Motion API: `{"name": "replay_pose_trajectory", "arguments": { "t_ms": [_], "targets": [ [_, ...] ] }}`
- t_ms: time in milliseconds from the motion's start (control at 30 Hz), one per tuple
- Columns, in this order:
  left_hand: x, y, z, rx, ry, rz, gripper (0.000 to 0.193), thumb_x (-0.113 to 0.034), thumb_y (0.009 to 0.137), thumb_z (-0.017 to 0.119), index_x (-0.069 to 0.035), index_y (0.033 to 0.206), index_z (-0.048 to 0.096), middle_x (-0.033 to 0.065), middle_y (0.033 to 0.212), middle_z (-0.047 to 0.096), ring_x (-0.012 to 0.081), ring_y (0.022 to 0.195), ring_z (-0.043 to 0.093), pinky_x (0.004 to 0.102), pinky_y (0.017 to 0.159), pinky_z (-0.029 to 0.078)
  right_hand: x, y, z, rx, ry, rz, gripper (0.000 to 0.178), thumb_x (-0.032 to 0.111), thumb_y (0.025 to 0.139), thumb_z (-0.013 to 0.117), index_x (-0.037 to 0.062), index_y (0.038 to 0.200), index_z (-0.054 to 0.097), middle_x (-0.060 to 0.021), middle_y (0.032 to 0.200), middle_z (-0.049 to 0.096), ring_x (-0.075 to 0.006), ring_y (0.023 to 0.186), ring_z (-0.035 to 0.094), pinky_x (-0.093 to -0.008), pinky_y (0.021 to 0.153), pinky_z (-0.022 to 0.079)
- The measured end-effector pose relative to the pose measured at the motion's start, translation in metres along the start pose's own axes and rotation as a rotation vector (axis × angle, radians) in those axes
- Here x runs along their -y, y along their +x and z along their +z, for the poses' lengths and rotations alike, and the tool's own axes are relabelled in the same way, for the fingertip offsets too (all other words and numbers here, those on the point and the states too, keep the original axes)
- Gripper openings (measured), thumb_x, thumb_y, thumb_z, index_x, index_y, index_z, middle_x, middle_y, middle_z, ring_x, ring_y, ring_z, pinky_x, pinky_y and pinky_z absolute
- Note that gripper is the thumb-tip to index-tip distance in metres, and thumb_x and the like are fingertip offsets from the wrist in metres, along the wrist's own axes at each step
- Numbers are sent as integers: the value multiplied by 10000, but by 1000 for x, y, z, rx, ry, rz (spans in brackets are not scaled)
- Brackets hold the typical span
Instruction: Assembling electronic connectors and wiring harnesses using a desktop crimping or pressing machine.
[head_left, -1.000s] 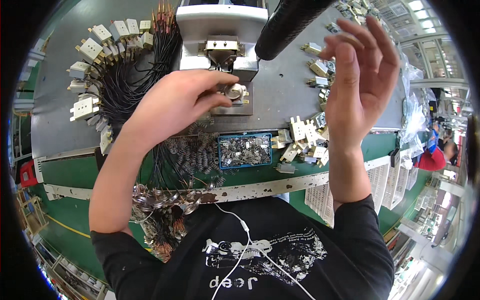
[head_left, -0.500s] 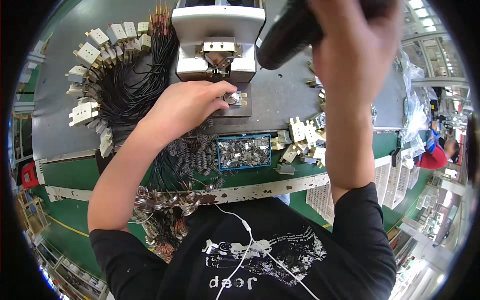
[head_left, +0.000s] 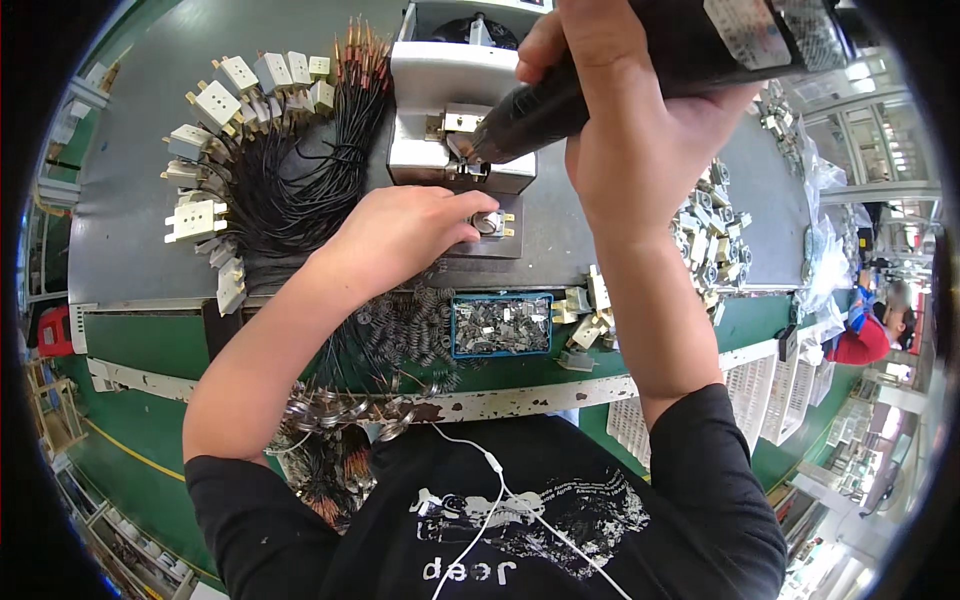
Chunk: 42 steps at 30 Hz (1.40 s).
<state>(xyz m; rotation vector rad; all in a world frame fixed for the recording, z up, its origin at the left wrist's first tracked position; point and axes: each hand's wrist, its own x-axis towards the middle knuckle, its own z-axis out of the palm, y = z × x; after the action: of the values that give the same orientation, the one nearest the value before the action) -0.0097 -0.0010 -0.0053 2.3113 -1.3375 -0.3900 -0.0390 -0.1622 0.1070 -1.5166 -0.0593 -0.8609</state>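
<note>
My right hand [head_left: 640, 150] is wrapped round a black electric screwdriver [head_left: 545, 118]. The screwdriver is tilted, its tip at the front opening of a silver-white screw feeder [head_left: 425, 125]. My left hand [head_left: 405, 235] pinches a small thermostat-like part [head_left: 487, 223] between thumb and fingertips, with a round metal face and brass tabs on its right. That part rests on a dark metal block [head_left: 500, 245] just in front of the feeder. Left of my left hand lies a bundle of black wires [head_left: 290, 205] with white ceramic connectors [head_left: 216, 105] on their ends.
A blue tray [head_left: 500, 352] of small metal pieces sits near the bench's front edge, beside a heap of springs [head_left: 405, 325]. More metal-tabbed parts [head_left: 712, 240] are piled on the right. Metal rings [head_left: 345, 405] hang by the front rail. Another person [head_left: 870, 330] is far right.
The screwdriver has swung left and down, bringing its tip to the feeder's front. My left hand still holds the part on the block. The whole view has shifted slightly.
</note>
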Motion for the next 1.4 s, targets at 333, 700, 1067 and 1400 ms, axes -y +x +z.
{"name": "replay_pose_trajectory", "arguments": {
  "t_ms": [333, 700, 1067, 1400],
  "targets": [
    [-3, 1, -1, 31, 27, -17, 361, -286, 978, 633, -221, 1332, 637, 88, 981, 730, 306, 947, 707, 443, 785, 564, -39, 12, 3, 162, 299, -256, 154, 15, 882, 785, 2, 986, 672, -38, 779, 678, -117, 642, 642, -253, 582, 507],
    [-6, 4, -3, 59, 44, -49, 344, -278, 986, 631, -226, 1326, 656, 81, 971, 719, 301, 930, 704, 433, 785, 562, -11, 11, 21, 311, 413, 97, 649, -70, 851, 765, 3, 1386, 406, -140, 1209, 633, -179, 960, 688, -320, 792, 583],
    [8, -3, 8, -97, -38, 62, 329, -301, 965, 660, -180, 1271, 686, 105, 973, 724, 319, 937, 702, 445, 782, 562, 34, -10, -16, 145, -81, 296, 97, -15, 890, 734, -11, 975, 688, -48, 757, 678, -126, 623, 652, -248, 568, 533],
    [-2, 3, -3, -23, 13, 33, 307, -293, 972, 654, -154, 1245, 655, 87, 993, 736, 306, 977, 711, 439, 804, 573, -71, 1, -29, 486, 668, -609, 77, -6, 921, 721, -9, 986, 681, -41, 753, 667, -105, 582, 623, -225, 513, 494]
  ]
}}
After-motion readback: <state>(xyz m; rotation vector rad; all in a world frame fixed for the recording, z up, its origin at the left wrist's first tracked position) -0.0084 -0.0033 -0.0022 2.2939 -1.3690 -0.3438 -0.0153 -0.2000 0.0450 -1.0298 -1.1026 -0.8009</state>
